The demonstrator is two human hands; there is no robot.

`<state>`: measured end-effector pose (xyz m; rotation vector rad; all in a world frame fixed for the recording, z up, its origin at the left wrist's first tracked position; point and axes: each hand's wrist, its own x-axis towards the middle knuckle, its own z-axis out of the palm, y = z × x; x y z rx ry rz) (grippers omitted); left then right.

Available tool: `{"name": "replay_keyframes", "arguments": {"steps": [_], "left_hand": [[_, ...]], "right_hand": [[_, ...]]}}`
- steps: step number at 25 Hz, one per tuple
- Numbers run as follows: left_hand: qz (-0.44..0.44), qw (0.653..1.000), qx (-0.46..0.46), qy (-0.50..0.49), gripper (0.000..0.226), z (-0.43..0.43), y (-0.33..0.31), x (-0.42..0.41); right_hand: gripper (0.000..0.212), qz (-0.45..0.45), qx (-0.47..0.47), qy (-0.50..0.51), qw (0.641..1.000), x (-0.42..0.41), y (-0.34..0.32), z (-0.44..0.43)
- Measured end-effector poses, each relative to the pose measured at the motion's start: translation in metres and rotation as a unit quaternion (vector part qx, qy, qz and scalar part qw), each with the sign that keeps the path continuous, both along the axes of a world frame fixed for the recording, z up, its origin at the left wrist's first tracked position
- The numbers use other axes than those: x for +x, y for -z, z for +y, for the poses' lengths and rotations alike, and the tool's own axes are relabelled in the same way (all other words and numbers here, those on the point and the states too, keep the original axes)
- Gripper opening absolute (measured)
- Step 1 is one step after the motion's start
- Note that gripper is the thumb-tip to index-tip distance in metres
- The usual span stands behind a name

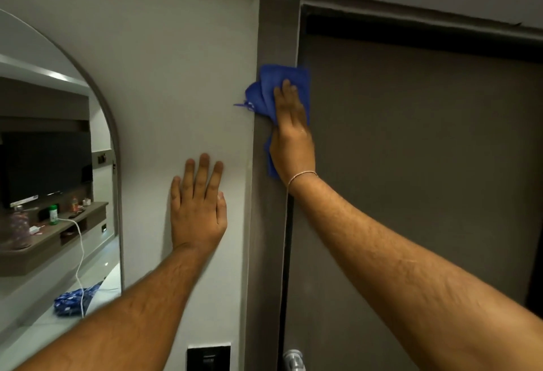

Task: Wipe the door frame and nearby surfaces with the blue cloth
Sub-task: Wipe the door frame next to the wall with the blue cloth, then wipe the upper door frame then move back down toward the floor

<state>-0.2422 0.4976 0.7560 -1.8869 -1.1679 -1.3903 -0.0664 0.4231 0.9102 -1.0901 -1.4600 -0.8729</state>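
A grey-brown door frame [271,32] runs vertically between a white wall [182,76] and a dark brown door [411,150]. The blue cloth [264,91] is crumpled against the frame at upper middle. My right hand [292,138] lies flat on the cloth, pressing it to the frame, with a thin bracelet on the wrist. My left hand [198,203] rests flat on the white wall to the left of the frame, fingers spread and holding nothing.
An arched mirror [53,165] on the left reflects a TV, a shelf with bottles, a white cable and a blue patterned cloth. A dark switch plate [208,357] sits low on the wall. A metal door handle [293,360] shows at the bottom.
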Motion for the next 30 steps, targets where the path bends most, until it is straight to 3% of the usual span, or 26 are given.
{"name": "replay_keyframes", "arguments": {"steps": [7,11,13,16,19,22,24,26,30], "left_hand": [[-0.078,0.992,-0.063,0.075,0.064,-0.079,0.009,0.029],[-0.034,0.986,-0.072,0.146,0.063,-0.143,0.092,0.092],[0.018,0.976,-0.114,0.182,0.061,-0.177,0.160,0.125],[0.124,0.936,-0.232,0.233,0.066,-0.245,0.282,0.164],[0.251,0.854,-0.343,0.301,0.070,-0.337,0.416,0.197],[0.380,0.748,-0.428,0.336,0.073,-0.416,0.522,0.202],[0.437,0.683,-0.479,0.337,0.073,-0.453,0.570,0.205],[0.454,0.660,-0.504,0.323,0.076,-0.474,0.599,0.211],[0.434,0.666,-0.535,0.285,0.078,-0.488,0.626,0.235]], "right_hand": [[0.088,0.042,-0.132,-0.061,0.988,0.007,0.063,-0.060],[0.079,0.152,-0.181,-0.063,0.970,0.040,0.195,-0.131],[0.078,0.233,-0.246,-0.039,0.940,0.065,0.284,-0.179],[0.072,0.377,-0.343,0.008,0.860,0.110,0.439,-0.276],[0.058,0.576,-0.387,0.056,0.718,0.158,0.590,-0.411],[0.050,0.651,-0.424,0.136,0.615,0.195,0.679,-0.523],[0.048,0.640,-0.442,0.291,0.557,0.225,0.722,-0.573],[0.058,0.658,-0.435,0.315,0.528,0.255,0.745,-0.596],[0.062,0.684,-0.425,0.351,0.477,0.317,0.812,-0.613]]}}
